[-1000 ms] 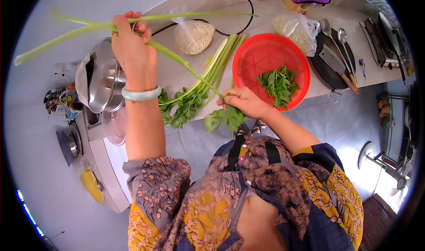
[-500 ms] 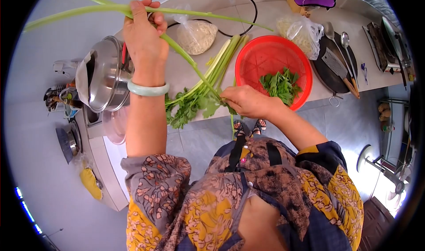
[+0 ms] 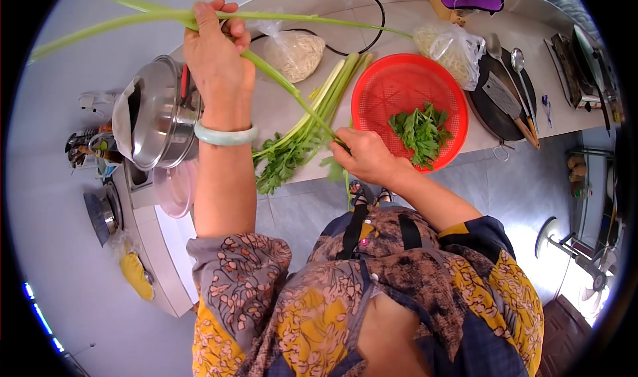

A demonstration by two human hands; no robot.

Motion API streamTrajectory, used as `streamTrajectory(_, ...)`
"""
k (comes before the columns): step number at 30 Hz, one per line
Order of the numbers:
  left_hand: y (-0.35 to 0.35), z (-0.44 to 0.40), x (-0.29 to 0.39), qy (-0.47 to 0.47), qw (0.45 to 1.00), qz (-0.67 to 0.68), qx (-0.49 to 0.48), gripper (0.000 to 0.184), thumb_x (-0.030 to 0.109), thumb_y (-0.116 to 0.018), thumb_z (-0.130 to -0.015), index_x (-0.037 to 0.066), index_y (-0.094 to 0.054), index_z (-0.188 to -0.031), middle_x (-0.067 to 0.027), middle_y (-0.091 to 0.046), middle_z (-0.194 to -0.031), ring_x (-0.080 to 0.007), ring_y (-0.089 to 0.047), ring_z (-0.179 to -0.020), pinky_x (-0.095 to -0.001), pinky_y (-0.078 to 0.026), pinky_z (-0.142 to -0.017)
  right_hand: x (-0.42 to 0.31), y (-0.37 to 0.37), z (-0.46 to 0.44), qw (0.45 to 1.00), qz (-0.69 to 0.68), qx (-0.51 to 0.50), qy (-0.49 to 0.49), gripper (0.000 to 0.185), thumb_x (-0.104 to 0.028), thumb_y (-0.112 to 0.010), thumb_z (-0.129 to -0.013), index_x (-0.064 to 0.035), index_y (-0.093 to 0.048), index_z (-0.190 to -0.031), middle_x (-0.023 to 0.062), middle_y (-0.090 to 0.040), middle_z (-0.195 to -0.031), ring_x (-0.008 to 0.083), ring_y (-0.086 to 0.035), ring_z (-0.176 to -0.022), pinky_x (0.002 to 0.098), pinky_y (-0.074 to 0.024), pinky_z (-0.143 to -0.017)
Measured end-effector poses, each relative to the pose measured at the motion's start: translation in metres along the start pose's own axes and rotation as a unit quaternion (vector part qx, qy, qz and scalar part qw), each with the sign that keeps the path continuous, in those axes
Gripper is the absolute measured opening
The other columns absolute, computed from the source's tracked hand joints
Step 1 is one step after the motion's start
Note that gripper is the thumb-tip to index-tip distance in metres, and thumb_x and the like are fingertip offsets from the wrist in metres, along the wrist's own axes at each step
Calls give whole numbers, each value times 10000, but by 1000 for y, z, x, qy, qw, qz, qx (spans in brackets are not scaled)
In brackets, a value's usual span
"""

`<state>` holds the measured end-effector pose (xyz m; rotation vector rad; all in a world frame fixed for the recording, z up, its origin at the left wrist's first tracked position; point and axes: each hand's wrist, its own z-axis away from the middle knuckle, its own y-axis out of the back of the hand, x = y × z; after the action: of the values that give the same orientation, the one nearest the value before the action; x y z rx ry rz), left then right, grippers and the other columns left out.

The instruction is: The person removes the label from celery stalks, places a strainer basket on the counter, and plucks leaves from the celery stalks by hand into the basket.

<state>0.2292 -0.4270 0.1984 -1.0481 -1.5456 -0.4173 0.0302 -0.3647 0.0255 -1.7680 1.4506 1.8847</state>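
My left hand (image 3: 219,61), with a pale green bangle (image 3: 226,136) on the wrist, is closed around green celery stalks (image 3: 272,76) held up over the counter. One stalk slants down to my right hand (image 3: 369,156), whose fingers pinch its leafy end; most of those leaves are hidden. Beneath it, more celery (image 3: 337,90) lies on the counter, its leaves (image 3: 279,167) at the front edge. Right of these stands a red colander (image 3: 357,104), with picked celery leaves (image 3: 422,134) inside.
Two clear bags, one of pale strands (image 3: 298,54) and another bag (image 3: 458,51), lie behind. A cleaver (image 3: 500,96) and ladles rest on a black round board (image 3: 488,114) at right. A steel pot (image 3: 156,114) stands left. A black cable (image 3: 382,18) curves at the back.
My right hand has moved slightly right, still pinching the leafy end. The held stalks have shifted a little. Fewer leaves show beside my right fingers.
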Motion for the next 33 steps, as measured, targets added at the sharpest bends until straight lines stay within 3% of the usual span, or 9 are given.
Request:
streamTrajectory(5, 6, -4, -3, 1, 1000, -17, 1, 352, 293, -393, -1046, -47, -485, -1036, -118, -534, -939, -119, -415, -635, -238, -326, -501, 0, 1, 6, 996, -88, 18, 26, 164, -91, -552, -883, 19, -580, -1001, 243, -609, -836, 436, -588, -778, 471, -487, -672)
streamTrajectory(8, 6, -5, -4, 2, 1000, -27, 6, 350, 292, -397, -1045, -46, -489, -1035, -118, -537, -932, -118, -415, -633, -238, -324, -498, -1, 1, 7, 992, -128, 8, 19, 241, -94, -559, -900, 16, -586, -1113, 211, -620, -828, 353, -627, -775, 399, -500, -691)
streamTrajectory(11, 8, -10, -4, -1, 1000, -15, 19, 281, 255, -435, -1032, -9, -502, -961, -96, -573, -858, -95, -444, -571, -224, -334, -468, -2, 8, 9, 964, -230, -73, -108, 262, -114, -566, -944, 4, -594, -1175, 89, -628, -825, 129, -595, -748, 293, -478, -661)
streamTrajectory(14, 10, -15, -4, -7, 1000, -10, 22, 275, 251, -437, -1031, -9, -498, -966, -100, -576, -863, -96, -444, -570, -224, -333, -468, 15, 1, 13, 935, -336, -36, -112, 266, -176, -551, -966, -9, -601, -1167, 77, -620, -801, 98, -547, -728, 278, -470, -675)
streamTrajectory(20, 9, -17, -3, 1, 1000, -13, 19, 258, 243, -442, -1027, -4, -488, -970, -103, -573, -862, -98, -443, -570, -229, -332, -466, 6, 4, 14, 961, -268, -69, -28, 236, -194, -503, -993, -19, -630, -1088, 22, -573, -752, 80, -508, -693, 264, -447, -638)
streamTrajectory(23, 9, -17, -3, -1, 1000, -10, 21, 244, 228, -449, -1021, -7, -484, -969, -102, -571, -859, -97, -436, -565, -229, -318, -460, 5, 2, 13, 952, -283, -72, -95, 244, -205, -476, -990, -13, -626, -986, 36, -545, -695, 91, -485, -644, 272, -415, -585)
streamTrajectory(26, 5, -12, 2, -7, 1000, -6, 30, 243, 225, -441, -1021, -3, -489, -952, -102, -568, -861, -98, -426, -561, -232, -301, -454, 2, 12, 8, 951, -263, -79, -143, 249, -219, -466, -967, -21, -603, -907, 18, -524, -720, 95, -476, -677, 266, -411, -618)
streamTrajectory(29, 1, 0, 7, 6, 999, -8, 44, 318, 259, -420, -1030, -49, -498, -1010, -107, -523, -920, -111, -410, -617, -235, -300, -489, 10, 10, 5, 942, -281, -17, -185, 264, -238, -481, -910, -3, -589, -859, 34, -478, -620, 105, -456, -583, 303, -393, -540)
streamTrajectory(33, -10, 29, 9, 5, 998, -24, 63, 355, 295, -390, -1038, -42, -495, -996, -91, -498, -893, -110, -396, -618, -238, -296, -495, 31, -8, 5, 896, -368, 52, -242, 250, -238, -488, -875, -20, -584, -799, 5, -477, -629, 95, -434, -583, 286, -364, -535)
